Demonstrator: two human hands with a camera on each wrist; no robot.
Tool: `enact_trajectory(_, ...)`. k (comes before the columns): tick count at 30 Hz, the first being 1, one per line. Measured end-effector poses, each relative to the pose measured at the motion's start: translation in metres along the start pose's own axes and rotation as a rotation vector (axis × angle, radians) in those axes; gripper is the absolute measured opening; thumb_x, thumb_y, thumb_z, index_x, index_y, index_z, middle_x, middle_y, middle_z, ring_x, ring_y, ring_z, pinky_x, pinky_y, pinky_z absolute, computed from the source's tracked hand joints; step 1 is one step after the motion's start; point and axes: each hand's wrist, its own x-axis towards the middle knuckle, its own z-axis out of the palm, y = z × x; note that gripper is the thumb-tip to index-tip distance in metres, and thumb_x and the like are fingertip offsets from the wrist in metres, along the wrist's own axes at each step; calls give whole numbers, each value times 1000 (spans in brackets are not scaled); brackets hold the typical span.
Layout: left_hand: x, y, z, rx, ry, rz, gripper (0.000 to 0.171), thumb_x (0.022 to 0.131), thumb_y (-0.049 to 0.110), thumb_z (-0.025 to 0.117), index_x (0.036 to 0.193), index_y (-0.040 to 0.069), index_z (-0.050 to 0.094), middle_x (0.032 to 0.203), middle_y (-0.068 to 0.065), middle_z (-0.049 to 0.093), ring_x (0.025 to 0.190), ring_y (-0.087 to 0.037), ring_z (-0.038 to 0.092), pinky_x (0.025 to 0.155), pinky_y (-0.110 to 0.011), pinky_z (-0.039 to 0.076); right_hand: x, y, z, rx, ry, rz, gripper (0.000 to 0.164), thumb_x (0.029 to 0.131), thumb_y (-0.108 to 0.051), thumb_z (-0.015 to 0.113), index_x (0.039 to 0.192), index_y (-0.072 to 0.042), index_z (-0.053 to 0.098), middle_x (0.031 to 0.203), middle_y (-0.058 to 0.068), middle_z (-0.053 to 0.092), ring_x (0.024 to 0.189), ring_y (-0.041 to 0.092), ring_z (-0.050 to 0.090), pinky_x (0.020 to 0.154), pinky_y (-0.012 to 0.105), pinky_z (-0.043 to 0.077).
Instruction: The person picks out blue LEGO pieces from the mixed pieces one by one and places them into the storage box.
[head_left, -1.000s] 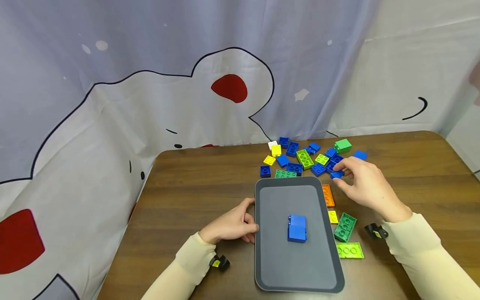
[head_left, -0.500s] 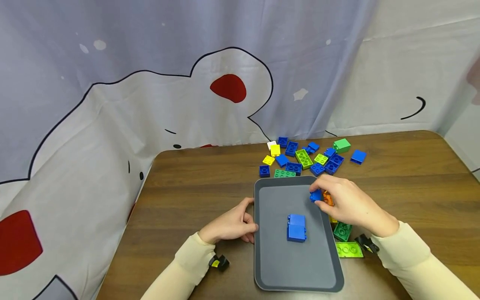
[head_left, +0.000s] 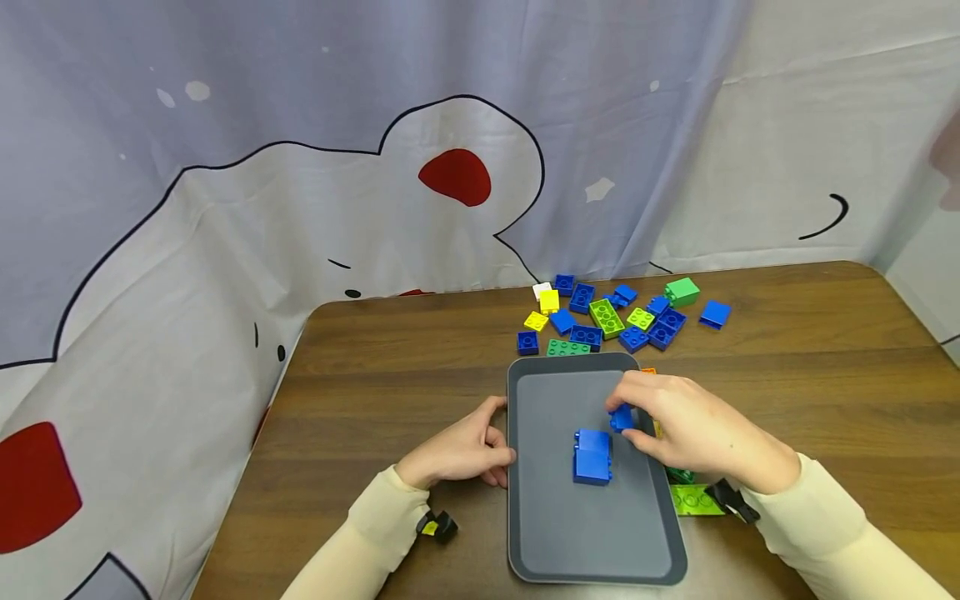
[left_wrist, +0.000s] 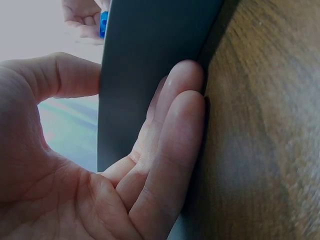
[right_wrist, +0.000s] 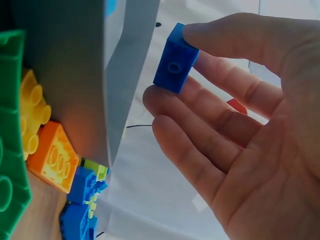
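My left hand rests against the left side of a grey tray. In the left wrist view the thumb touches the tray's edge and the fairly straight fingers lie along its outer wall. Over the tray's upper right, my right hand pinches a small blue brick between thumb and fingertips. The right wrist view shows the hollow underside of this brick. Two blue bricks sit together on the tray, just below and left of the held one.
Several loose blue bricks, with yellow and green ones, lie beyond the tray. A lime plate is to its right. An orange brick and a green one also lie beside the tray. A printed curtain hangs behind the wooden table.
My right hand has carried the small blue brick from the pile at the back right, leftward and nearer, to over the tray. My left hand has stayed at the tray's side.
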Motion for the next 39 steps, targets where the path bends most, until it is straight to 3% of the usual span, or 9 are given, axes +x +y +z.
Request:
enact_trajectory(18,0,-1,-1,4,-4,-7,82,93,11,66,160,9,19,79,-10,70,70,-23,76,65,-36,64,-4,-11,-6,-27,-36,8,34,80,-15,87,109,-22,70,105,-10,67,88,3,64,76,28,59)
enact_trajectory(22,0,0,-1,2,-5,-5,83,93,11,66,161,9,18,79,-10,71,70,-23,76,65,-37,64,-6,-12,-8,-39,-51,18,55,78,-32,91,126,-21,67,129,-3,65,111,15,67,91,41,60)
enact_trajectory(25,0,0,-1,2,-4,-3,83,92,11,66,161,9,18,79,-10,71,70,-23,76,65,-37,64,-8,-13,-8,-41,-76,41,81,74,-46,92,143,-22,58,152,5,52,133,29,58,104,55,53)
enact_trajectory(27,0,-1,-1,2,-4,-2,83,92,11,66,160,9,19,79,-10,70,69,-23,76,65,-37,64,-8,-13,-7,-35,-90,53,90,73,-50,92,149,-21,53,158,8,46,140,34,52,107,60,49)
enact_trajectory(39,0,-1,0,0,-3,1,83,92,11,66,160,9,19,79,-11,70,70,-23,76,64,-36,64,-9,-8,-5,-38,-102,76,91,74,-51,90,151,-19,52,161,12,44,143,36,48,109,63,45)
